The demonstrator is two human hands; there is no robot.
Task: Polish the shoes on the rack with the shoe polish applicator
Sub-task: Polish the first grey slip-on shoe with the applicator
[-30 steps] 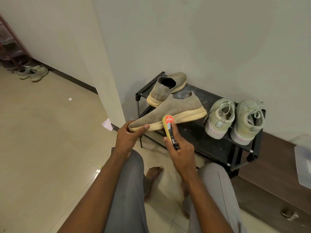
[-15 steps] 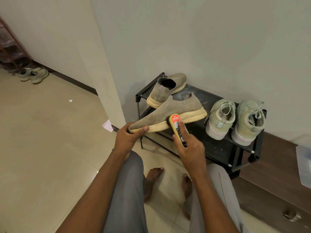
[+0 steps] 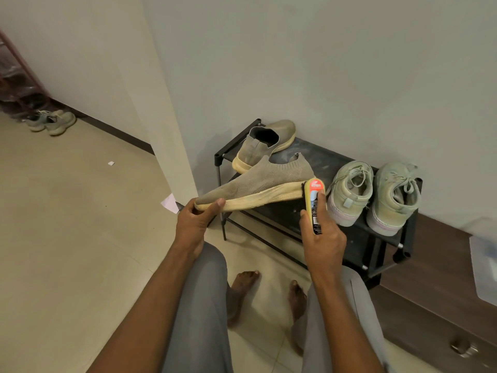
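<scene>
My left hand (image 3: 195, 220) grips the toe of a grey knit slip-on shoe (image 3: 263, 180) with a cream sole, held side-on over the black shoe rack (image 3: 317, 162). My right hand (image 3: 321, 238) grips a yellow shoe polish applicator (image 3: 314, 204) with an orange top. Its dark sponge edge touches the sole at the shoe's heel end. The matching slip-on (image 3: 262, 144) lies on the rack behind. Two pale green lace-up sneakers (image 3: 349, 192) (image 3: 394, 197) stand on the rack's right half.
A brown drawer cabinet (image 3: 441, 278) stands right of the rack, with a translucent thing (image 3: 486, 265) at the frame edge. My bare feet (image 3: 243, 281) rest on the tiled floor below. Another pair of sneakers (image 3: 52, 122) lies far left by a reddish rack (image 3: 16, 76).
My right hand has slid the applicator rightwards along the sole, from near the middle to the heel end. My left hand has kept its grip on the toe.
</scene>
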